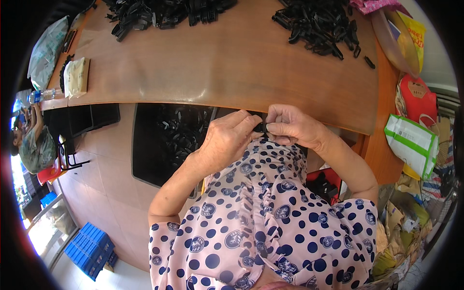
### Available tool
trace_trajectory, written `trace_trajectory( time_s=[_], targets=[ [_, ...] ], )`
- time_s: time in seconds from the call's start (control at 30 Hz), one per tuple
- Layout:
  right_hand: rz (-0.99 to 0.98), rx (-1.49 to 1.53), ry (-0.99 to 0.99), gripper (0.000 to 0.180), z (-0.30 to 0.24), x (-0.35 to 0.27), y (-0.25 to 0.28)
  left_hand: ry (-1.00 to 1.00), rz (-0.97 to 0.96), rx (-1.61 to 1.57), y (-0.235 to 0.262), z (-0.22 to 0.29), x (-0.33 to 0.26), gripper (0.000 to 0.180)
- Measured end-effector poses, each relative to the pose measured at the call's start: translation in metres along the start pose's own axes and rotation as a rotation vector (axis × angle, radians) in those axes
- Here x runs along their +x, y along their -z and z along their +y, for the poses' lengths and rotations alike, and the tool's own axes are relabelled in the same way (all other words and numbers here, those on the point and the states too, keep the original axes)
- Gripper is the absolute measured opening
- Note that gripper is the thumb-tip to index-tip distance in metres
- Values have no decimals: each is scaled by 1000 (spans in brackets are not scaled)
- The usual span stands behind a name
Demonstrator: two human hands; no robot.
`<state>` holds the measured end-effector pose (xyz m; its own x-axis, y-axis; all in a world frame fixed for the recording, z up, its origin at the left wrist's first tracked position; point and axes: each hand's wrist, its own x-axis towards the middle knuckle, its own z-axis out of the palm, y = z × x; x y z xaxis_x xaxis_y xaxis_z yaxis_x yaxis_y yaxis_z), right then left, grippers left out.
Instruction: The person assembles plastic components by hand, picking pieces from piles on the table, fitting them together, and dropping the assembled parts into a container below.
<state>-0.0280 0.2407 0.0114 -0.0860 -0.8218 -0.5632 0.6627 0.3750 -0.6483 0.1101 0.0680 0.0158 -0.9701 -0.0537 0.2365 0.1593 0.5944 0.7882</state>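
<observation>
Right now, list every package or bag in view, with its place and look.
White pouch: table's left end, flat, cream.
Clear grey bag: far left, bulging.
White box: right of table, green edges.
Red bag: right, above that box.
Yellow packet: upper right corner.

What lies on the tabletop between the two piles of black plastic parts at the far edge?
In the head view, only bare wooden tabletop separates the left pile from the right pile.

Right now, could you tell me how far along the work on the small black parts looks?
Both hands, left hand and right hand, pinch one small black part. Black parts already fill the dark bin. Two large piles remain on the wooden table.
</observation>
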Motion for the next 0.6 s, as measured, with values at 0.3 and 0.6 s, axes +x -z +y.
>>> trace_trajectory(
  time_s=[0.3, 0.6],
  targets=[
    [-86, 244, -36, 23, 14, 13, -17, 436, 83, -566, -14, -10, -16, 21],
    [-352, -40, 164, 29, 18, 36, -42, 449, 143, -1159, -5, -33, -34, 26]
  ],
)
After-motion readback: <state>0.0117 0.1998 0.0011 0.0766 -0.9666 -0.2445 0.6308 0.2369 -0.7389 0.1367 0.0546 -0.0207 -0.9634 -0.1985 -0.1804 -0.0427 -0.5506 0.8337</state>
